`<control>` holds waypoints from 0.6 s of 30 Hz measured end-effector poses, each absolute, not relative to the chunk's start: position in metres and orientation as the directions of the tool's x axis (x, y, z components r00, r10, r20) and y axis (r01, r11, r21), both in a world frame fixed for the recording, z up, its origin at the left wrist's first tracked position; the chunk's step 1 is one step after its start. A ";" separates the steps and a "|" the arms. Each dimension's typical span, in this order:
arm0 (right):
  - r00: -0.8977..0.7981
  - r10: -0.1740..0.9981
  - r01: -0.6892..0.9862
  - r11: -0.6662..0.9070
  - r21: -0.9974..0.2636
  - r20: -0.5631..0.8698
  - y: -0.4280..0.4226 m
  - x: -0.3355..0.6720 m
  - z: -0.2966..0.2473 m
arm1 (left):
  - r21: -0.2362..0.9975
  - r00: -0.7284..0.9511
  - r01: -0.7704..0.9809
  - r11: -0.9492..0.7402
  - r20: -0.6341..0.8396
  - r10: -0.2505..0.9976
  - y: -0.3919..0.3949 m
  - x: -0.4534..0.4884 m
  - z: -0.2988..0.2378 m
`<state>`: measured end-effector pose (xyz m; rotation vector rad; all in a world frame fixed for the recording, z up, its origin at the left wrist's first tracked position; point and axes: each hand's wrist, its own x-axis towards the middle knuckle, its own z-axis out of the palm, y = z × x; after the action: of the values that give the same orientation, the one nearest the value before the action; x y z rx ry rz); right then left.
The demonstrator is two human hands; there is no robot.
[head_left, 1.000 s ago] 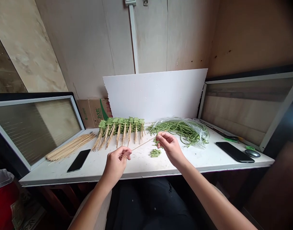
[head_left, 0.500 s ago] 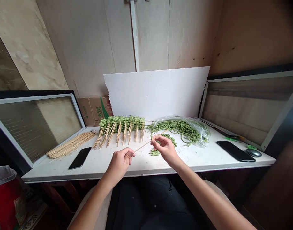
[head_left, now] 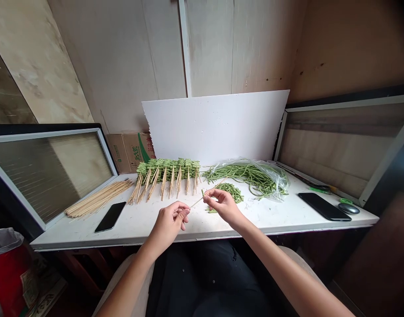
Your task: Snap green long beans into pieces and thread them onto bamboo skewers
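Observation:
My left hand is closed on a thin bamboo skewer, which slants up to the right. A short piece of green bean stands crosswise at the skewer, pinched by the fingers of my right hand. The skewer's far end shows beyond my right hand. Just behind that hand lies a pile of cut bean pieces, partly hidden by it. Stacked rows of skewered beans lie farther back, their bare sticks pointing towards me.
Loose bamboo skewers and a phone lie on the left of the white table. Long beans in a clear bag, another phone and a mouse are on the right. A white board stands behind.
My right hand has moved slightly left and down, and my left hand a little right, so they are closer together. The bean piece has come left with my right hand.

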<state>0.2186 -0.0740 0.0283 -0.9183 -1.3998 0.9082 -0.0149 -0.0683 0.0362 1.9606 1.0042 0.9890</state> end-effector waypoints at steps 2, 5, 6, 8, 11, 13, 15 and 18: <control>-0.028 0.921 0.013 0.389 -0.921 0.389 -0.073 0.218 0.027 | 0.841 0.398 0.311 -0.443 0.308 0.864 -0.067 -0.015 0.035; -0.034 0.922 0.002 0.387 -0.922 0.387 -0.073 0.216 0.027 | 0.850 0.400 0.303 -0.430 0.297 0.867 -0.065 -0.014 0.033; -0.035 0.922 0.001 0.387 -0.922 0.386 -0.073 0.216 0.026 | 0.852 0.404 0.301 -0.427 0.292 0.867 -0.065 -0.014 0.032; -0.040 0.921 0.002 0.389 -0.921 0.388 -0.073 0.215 0.026 | 0.853 0.419 0.303 -0.426 0.282 0.863 -0.066 -0.014 0.032; -0.054 0.917 0.020 0.397 -0.918 0.396 -0.072 0.216 0.026 | 0.844 0.455 0.318 -0.432 0.265 0.850 -0.067 -0.013 0.032; -0.080 0.912 0.047 0.407 -0.912 0.402 -0.072 0.219 0.026 | 0.837 0.473 0.329 -0.437 0.255 0.843 -0.069 -0.013 0.033; -0.114 0.908 0.073 0.412 -0.908 0.403 -0.072 0.222 0.028 | 0.835 0.484 0.339 -0.435 0.242 0.841 -0.069 -0.013 0.032; -0.163 0.909 0.098 0.403 -0.910 0.384 -0.075 0.227 0.032 | 0.848 0.503 0.340 -0.405 0.200 0.841 -0.071 -0.014 0.032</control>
<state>0.2273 -0.0747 0.0318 -0.9195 -1.5717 0.9329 -0.0136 -0.0705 0.0320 1.9684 0.9693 0.8157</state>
